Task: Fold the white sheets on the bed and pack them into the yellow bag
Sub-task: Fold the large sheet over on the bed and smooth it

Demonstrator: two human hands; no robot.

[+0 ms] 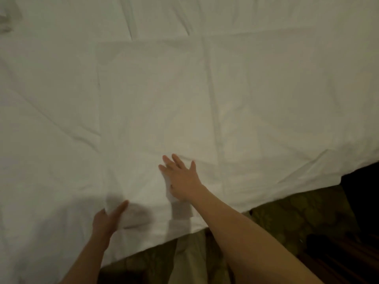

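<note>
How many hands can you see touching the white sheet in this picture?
2. The left hand grips a bunch of the white sheet near its front edge; the right hand lies flat on it, further in.

White sheets (155, 95): matt woven cloth, soft, creased with fold lines and fine wrinkles; floor (287, 222) below the bed edge: dull, mottled, patterned carpet-like surface.

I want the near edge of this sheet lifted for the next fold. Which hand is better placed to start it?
The left hand, probably. It already pinches a bunch of the white sheet near the bed's near edge, so it can lift at once. The right hand lies flat with fingers spread, pressing the sheet farther in.
</note>
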